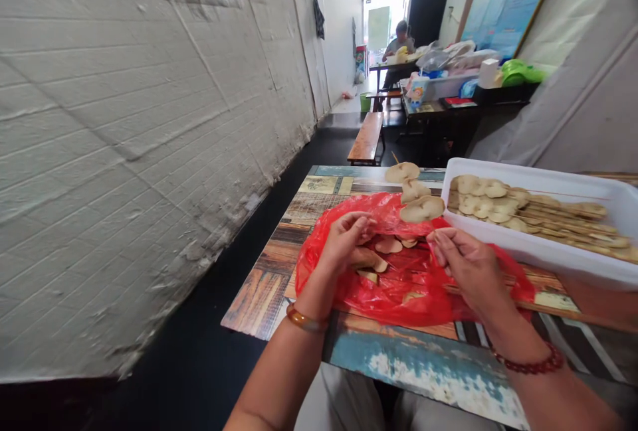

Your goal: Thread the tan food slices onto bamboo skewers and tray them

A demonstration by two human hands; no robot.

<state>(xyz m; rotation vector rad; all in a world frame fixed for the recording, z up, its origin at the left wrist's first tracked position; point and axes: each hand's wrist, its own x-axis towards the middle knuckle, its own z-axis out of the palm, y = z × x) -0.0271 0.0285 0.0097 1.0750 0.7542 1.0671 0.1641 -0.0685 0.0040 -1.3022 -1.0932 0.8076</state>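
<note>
A red plastic bag (393, 308) lies spread on the table, with loose pale tan slices (388, 246) in its opening. My right hand (461, 265) is closed, its fingertips pinched at the lower end of a skewer threaded with several tan slices (423, 209). The skewer leans up and away over the bag, its thin tip showing beyond the farthest slice. Over the bag's left side, my left hand (347, 237) has thumb and fingers drawn together. What it may hold between the fingertips cannot be made out.
A white plastic tub (543, 248) of finished-looking skewers (488, 198) stands at the right of the patterned table (269, 291). Beyond are a wooden bench (367, 137), a dark table (438, 111) heaped with bags, and a seated person (400, 39). A white wall (149, 152) runs along the left.
</note>
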